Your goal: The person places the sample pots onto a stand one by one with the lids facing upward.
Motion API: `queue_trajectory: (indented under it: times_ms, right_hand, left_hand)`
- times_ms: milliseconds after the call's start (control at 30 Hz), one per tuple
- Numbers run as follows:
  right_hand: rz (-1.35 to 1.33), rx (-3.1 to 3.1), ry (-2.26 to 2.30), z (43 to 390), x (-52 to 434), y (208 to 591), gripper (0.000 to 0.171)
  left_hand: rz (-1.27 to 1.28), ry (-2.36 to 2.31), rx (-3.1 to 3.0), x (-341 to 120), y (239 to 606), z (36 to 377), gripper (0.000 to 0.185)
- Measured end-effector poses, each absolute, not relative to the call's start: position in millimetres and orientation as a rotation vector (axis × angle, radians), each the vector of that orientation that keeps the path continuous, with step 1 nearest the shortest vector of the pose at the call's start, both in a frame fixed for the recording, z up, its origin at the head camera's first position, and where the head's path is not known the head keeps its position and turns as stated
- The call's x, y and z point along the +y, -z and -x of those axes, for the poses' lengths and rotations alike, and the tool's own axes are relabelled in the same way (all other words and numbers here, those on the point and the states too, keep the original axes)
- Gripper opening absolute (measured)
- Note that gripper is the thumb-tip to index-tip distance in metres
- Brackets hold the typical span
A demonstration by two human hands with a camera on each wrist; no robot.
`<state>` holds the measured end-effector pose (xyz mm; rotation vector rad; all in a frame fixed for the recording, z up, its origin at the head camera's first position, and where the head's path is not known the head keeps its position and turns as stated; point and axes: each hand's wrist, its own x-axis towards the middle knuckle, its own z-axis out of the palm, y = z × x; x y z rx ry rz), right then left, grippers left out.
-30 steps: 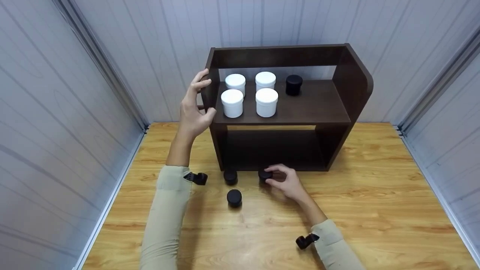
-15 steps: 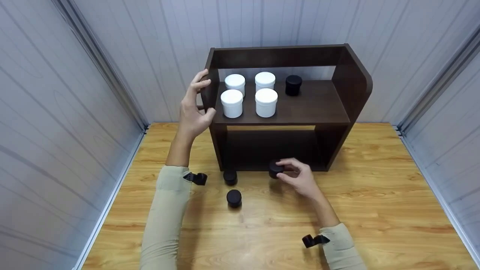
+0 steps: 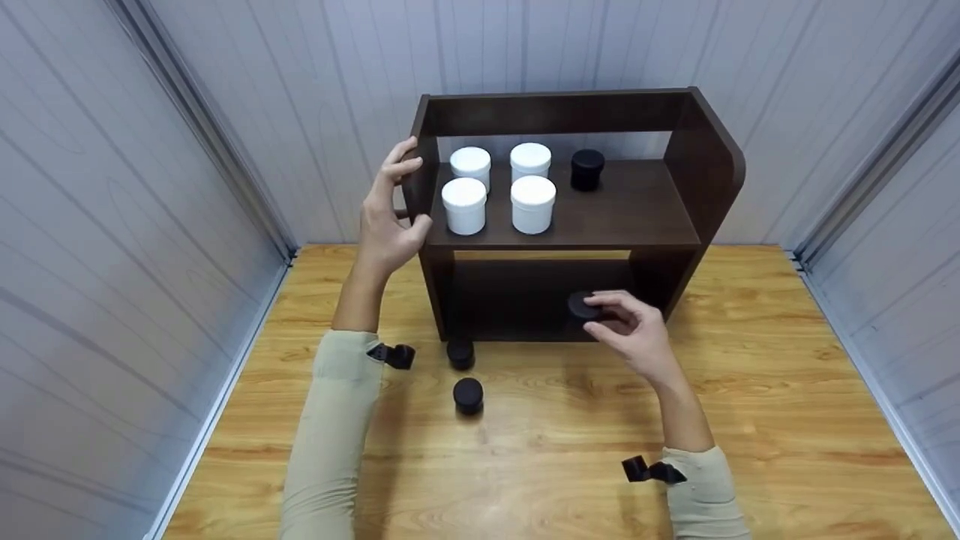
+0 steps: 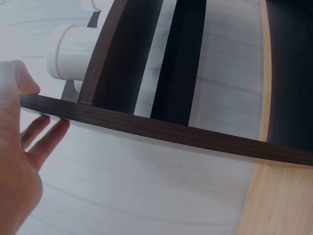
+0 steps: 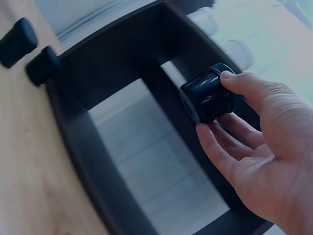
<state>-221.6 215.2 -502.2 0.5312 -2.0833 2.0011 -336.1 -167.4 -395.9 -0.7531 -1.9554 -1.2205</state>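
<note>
while my left hand (image 3: 391, 225) grips the left side panel (image 4: 195, 137) of the brown shelf (image 3: 630, 217) between thumb and fingers, my right hand (image 3: 636, 334) pinches a black jar (image 3: 581, 307) with thumb and fingertips, held off the tabletop (image 3: 525, 472) in front of the shelf's lower right part. two more black jars (image 3: 469, 396) stand near its front left corner. on its upper level, four white jars (image 3: 532, 206) stand toward the left edge, another black jar (image 3: 587, 169) near the back edge.

Beige-green sleeves (image 3: 326, 442), black wrist cameras (image 3: 403, 357)
</note>
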Motion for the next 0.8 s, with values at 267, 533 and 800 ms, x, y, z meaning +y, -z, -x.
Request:
queue_trajectory:
  times_ms: [267,533,800]
  right_hand:
    - [-0.57,-2.025,-1.931,220.0,223.8,463.9,0.038]
    - [-0.55,-1.957,-1.951,227.4,223.1,428.8,0.039]
    - [-0.451,-1.911,-1.932,244.0,217.1,408.4,0.037]
  left_hand:
    - [0.75,1.22,-1.955,-167.2,395.9,336.7,0.065]
    - [0.749,1.204,-1.947,-167.2,395.0,337.1,0.065]
    - [0.748,1.209,-1.944,-166.9,395.8,336.6,0.065]
